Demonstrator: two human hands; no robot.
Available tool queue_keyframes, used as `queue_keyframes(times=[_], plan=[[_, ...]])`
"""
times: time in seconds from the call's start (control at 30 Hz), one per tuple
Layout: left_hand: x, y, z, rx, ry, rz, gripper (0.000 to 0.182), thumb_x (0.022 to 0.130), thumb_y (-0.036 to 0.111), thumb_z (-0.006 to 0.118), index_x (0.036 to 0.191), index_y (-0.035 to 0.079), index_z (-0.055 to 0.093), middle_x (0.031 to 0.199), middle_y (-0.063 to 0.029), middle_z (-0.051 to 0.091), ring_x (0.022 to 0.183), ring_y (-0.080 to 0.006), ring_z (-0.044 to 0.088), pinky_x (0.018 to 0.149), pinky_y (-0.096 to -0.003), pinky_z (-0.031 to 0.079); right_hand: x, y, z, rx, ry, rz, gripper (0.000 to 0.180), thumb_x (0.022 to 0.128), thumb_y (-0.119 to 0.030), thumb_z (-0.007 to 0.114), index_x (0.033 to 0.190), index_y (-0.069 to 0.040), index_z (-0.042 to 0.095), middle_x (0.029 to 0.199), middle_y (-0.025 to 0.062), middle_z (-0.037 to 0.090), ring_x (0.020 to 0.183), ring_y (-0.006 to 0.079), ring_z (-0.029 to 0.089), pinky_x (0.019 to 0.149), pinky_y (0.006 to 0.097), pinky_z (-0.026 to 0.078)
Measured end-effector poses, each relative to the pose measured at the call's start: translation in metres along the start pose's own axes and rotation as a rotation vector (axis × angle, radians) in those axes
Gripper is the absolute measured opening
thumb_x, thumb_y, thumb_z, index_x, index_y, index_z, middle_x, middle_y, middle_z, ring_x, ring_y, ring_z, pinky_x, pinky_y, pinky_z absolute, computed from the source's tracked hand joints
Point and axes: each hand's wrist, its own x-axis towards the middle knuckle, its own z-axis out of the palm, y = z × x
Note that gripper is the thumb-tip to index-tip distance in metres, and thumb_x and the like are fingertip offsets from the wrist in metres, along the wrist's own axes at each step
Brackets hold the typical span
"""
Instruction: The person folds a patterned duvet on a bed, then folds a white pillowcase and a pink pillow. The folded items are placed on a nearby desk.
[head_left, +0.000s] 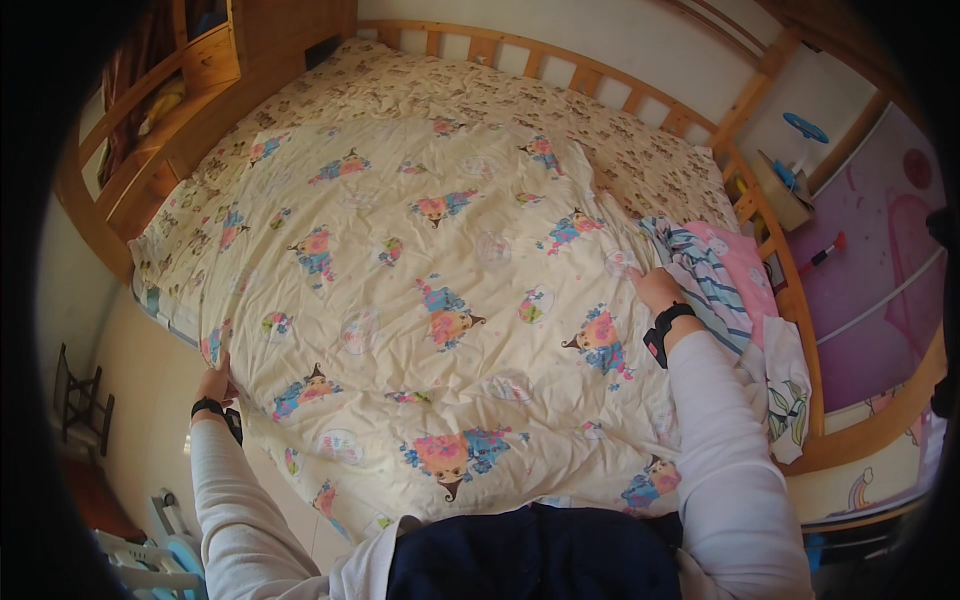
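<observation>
A cream quilt cover (420, 285) with printed cartoon figures lies spread, wrinkled, over a bed. Beneath it shows a fitted sheet (480, 97) with small printed figures, covering the mattress. My left hand (217, 382) grips the quilt cover's left edge, beside the bed's near left side. On the right, my right hand (655, 289) is closed on the cover's right edge, close to a striped cloth (701, 281). The near end of the cover reaches my waist and hangs past the mattress on the left.
A wooden bed rail (536, 60) runs along the back, and another (795, 322) along the right. Pink fabric (739, 259) and a leaf-print cloth (786, 390) lie by the right rail. A dark folding stool (86, 401) stands on the floor at left.
</observation>
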Motion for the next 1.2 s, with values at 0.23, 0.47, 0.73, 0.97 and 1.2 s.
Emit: queue_keyframes(times=[0.23,0.47,0.73,0.97,1.2], plan=[[0.003,-0.012,0.007,-0.114,-0.087,0.040,0.068,0.081,0.067,0.055,0.109,0.005,0.053,0.085,-0.0092,0.062,0.075,-0.0219,0.061,0.064,-0.0429,0.049,0.001,0.007,0.011,0.239,0.036,-0.286,0.053,0.077,-0.038,0.070,0.101,0.008,0.063,0.102,0.0298,0.063,0.099,0.0409,0.062,0.084,0.0435,0.050],[0.039,-0.038,0.022,-0.082,0.330,0.372,0.099,0.075,0.049,0.074,0.137,-0.011,0.027,0.130,-0.0290,0.048,0.122,-0.0364,0.049,0.101,-0.0367,0.039,0.017,0.022,0.013,0.151,0.213,-0.359,0.038,0.082,-0.021,0.066,0.103,0.007,0.051,0.097,0.0283,0.063,0.095,0.0445,0.060,0.081,0.0461,0.048],[0.037,-0.040,0.027,-0.186,0.308,0.234,0.105,0.077,0.062,0.064,0.137,-0.015,0.025,0.134,-0.0319,0.043,0.128,-0.0372,0.043,0.107,-0.0374,0.033,-0.017,0.018,0.015,0.128,0.188,-0.272,0.052,0.090,-0.033,0.057,0.111,0.013,0.047,0.113,0.0368,0.055,0.110,0.0470,0.054,0.092,0.0434,0.044],[0.047,-0.068,0.036,-0.306,0.290,0.075,0.098,0.082,0.075,0.043,0.131,-0.010,0.044,0.123,-0.0312,0.054,0.122,-0.0388,0.049,0.103,-0.0402,0.036,0.018,0.035,-0.035,0.321,0.254,-0.390,0.045,0.094,-0.029,0.052,0.115,0.010,0.051,0.109,0.0297,0.059,0.108,0.0440,0.054,0.093,0.0417,0.042],[0.016,-0.076,-0.013,0.000,0.180,0.196,0.090,0.078,0.068,0.057,0.119,-0.012,0.054,0.116,-0.0315,0.058,0.114,-0.0404,0.055,0.098,-0.0400,0.041,-0.013,0.062,0.005,0.148,0.131,-0.319,0.040,0.090,-0.021,0.057,0.115,0.010,0.053,0.109,0.0288,0.061,0.105,0.0425,0.057,0.090,0.0419,0.045]])
